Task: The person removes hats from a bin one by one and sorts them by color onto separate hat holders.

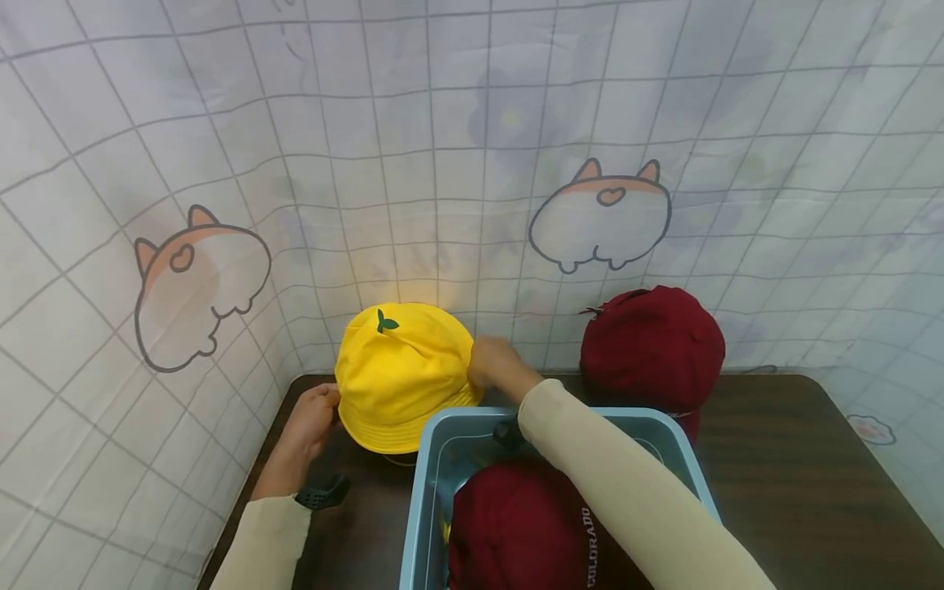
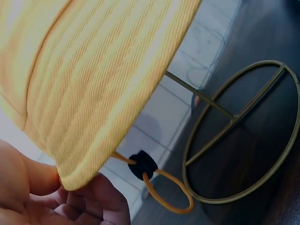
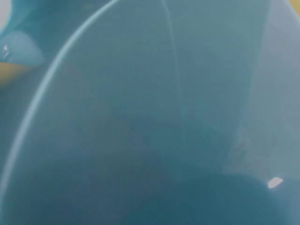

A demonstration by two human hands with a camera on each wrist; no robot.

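A yellow bucket hat [image 1: 406,369] with a green sprout on top sits at the back left of the table, on a wire stand [image 2: 233,120] whose round base shows in the left wrist view. My left hand [image 1: 313,418] pinches the left edge of the brim between thumb and fingers. Close to those fingers hangs an orange cord loop with a black cord stopper [image 2: 143,164]. Across the hat, my right hand [image 1: 503,365] grips the right side of the brim; its fingertips are partly hidden. Only blue plastic [image 3: 140,117] fills most of the right wrist view.
Below my right forearm stands a light blue tub [image 1: 417,500], with a maroon cap [image 1: 509,524] lettered COLORADO inside. Another maroon cap [image 1: 652,348] is raised behind the tub's right side. A patterned cloth [image 1: 442,164] hangs along the dark table's [image 1: 796,475] back edge.
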